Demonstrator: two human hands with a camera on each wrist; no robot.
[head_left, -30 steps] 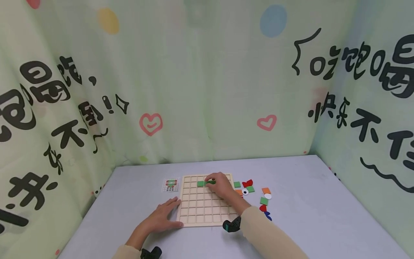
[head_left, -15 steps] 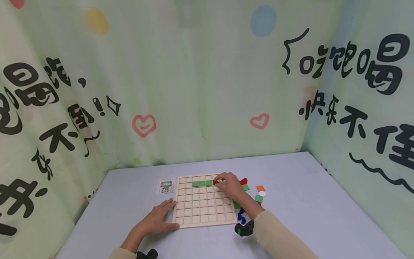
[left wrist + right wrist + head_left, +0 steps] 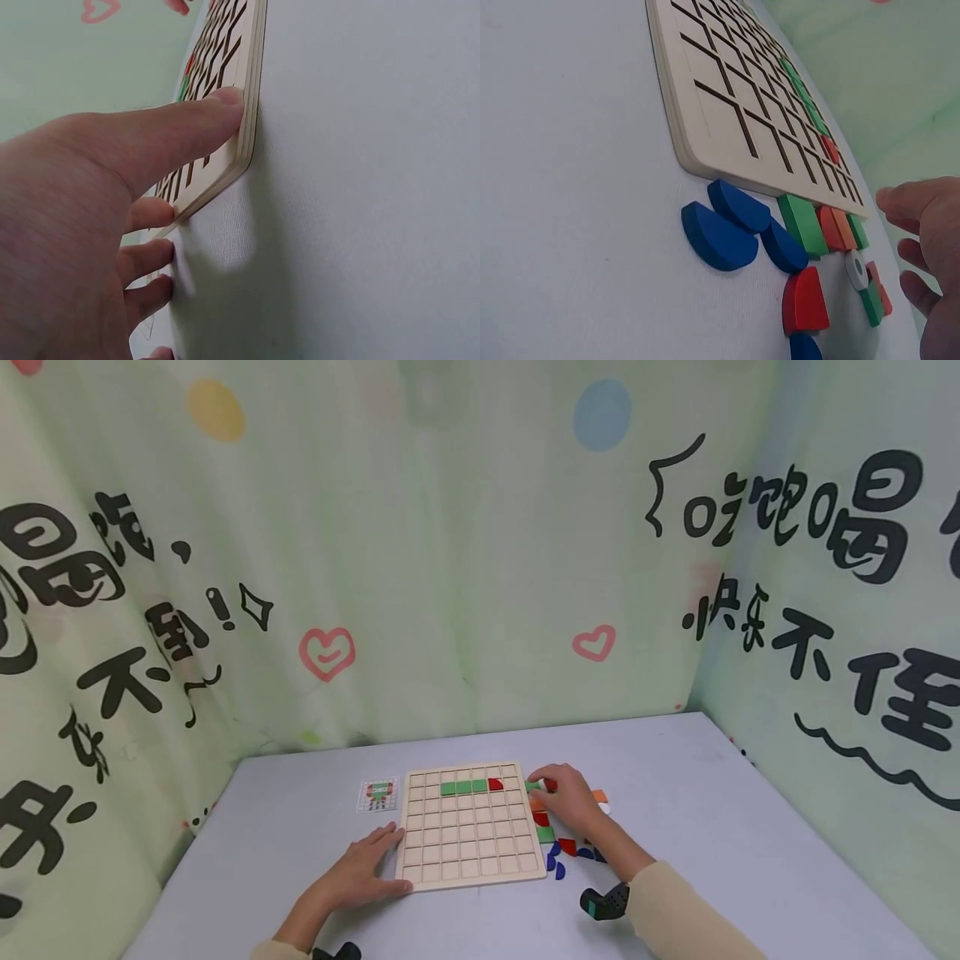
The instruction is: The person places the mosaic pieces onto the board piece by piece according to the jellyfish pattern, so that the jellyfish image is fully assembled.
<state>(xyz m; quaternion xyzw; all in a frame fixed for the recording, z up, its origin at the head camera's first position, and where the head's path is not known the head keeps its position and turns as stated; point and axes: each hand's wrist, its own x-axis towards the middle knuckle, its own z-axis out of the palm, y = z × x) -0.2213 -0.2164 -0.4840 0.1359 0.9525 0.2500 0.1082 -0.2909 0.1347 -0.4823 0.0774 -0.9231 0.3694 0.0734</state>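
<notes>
A wooden grid board [image 3: 468, 839] lies on the table, with a row of three green square tiles [image 3: 463, 787] and a red rounded piece [image 3: 496, 784] near its far side. My left hand [image 3: 366, 870] rests at the board's near left corner. The thumb [image 3: 217, 112] presses on the rim while the other fingers lie along the left edge. Beyond the board's right edge, my right hand [image 3: 568, 795] is over loose pieces, its bent fingers around a red piece [image 3: 550, 785] in the head view. In the right wrist view no piece shows between thumb and fingers.
A small pattern card [image 3: 378, 794] lies left of the board. Along its right side are blue half-round pieces [image 3: 718, 236], a green tile [image 3: 802, 225], a red piece [image 3: 805, 300] and a white disc [image 3: 856, 270]. Printed curtains [image 3: 450, 568] stand behind the table.
My right hand set the red rounded piece beside the green tiles, let go and moved right to the loose pieces. A third green tile shows in the row. The left hand stays at the corner.
</notes>
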